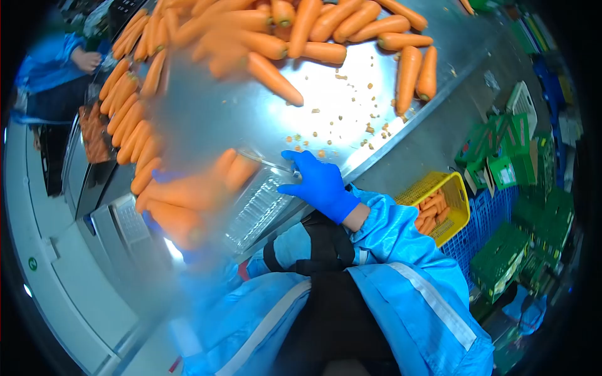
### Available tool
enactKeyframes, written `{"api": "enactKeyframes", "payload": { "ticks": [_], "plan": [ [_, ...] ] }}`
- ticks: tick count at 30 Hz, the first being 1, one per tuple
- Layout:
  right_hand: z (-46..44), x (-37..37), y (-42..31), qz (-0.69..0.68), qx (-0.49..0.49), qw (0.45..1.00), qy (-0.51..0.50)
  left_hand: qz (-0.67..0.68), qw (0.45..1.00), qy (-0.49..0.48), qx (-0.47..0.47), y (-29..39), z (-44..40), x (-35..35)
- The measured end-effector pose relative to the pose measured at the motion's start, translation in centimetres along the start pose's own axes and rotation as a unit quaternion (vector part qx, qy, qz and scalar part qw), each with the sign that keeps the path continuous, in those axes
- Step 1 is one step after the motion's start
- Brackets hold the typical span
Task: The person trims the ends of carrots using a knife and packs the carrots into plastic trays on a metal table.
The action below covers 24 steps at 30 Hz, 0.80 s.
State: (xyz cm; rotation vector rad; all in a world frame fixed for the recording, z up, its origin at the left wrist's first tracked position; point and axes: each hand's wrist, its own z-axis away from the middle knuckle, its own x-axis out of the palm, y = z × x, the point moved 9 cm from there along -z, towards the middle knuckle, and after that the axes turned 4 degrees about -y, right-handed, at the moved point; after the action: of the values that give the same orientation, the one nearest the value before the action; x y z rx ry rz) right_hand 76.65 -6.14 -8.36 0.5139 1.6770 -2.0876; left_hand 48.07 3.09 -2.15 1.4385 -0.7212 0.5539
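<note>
My right hand (321, 189), in a blue glove, is closed on a small knife (268, 163) whose thin blade points left, just over the near edge of the table. My left hand (164, 177), also gloved in blue, is closed around a few carrots (175, 203). Haze at the left blurs it, and the carrots hide most of its fingers. Below the blade, between the hands, a clear plastic tray (258, 210) lies at the table edge. Small cut carrot ends (332, 119) are scattered over the metal table (219, 119).
A large heap of carrots (313, 28) lines the table's far side and left side. To the right on the floor, a yellow crate (461, 200) with carrots stands beside a blue crate (495, 210) and green boxes (501, 250). Another person's hand (86, 60) shows at upper left.
</note>
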Motion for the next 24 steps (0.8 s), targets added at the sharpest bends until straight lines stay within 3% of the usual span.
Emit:
{"api": "enactKeyframes", "payload": {
  "ticks": [3,6,8,10,14,24],
  "plan": [
    [-1.3,3.1,0.4,0.054,-0.008,0.998,-0.024,0.037,0.999,0.018,0.025,2.8,1.2,-3.2],
    [-1.4,3.8,-0.1,0.065,-0.021,0.997,-0.030,0.108,0.994,0.031,-0.008,2.3,3.5,0.6],
    [-1.4,3.4,-0.7,0.064,-0.031,0.997,-0.025,0.051,0.995,0.066,-0.051,2.3,4.6,1.7],
    [-1.4,3.5,-0.9,0.080,-0.040,0.996,-0.028,-0.121,0.974,0.158,-0.111,2.9,6.6,0.4],
    [-1.4,4.0,-1.3,0.115,-0.046,0.992,-0.025,-0.178,0.949,0.204,-0.159,3.7,9.4,-2.0],
    [-0.5,1.8,-3.4,0.150,-0.035,0.988,0.020,-0.198,0.949,0.183,-0.164,2.5,8.3,-5.3]
  ]
}}
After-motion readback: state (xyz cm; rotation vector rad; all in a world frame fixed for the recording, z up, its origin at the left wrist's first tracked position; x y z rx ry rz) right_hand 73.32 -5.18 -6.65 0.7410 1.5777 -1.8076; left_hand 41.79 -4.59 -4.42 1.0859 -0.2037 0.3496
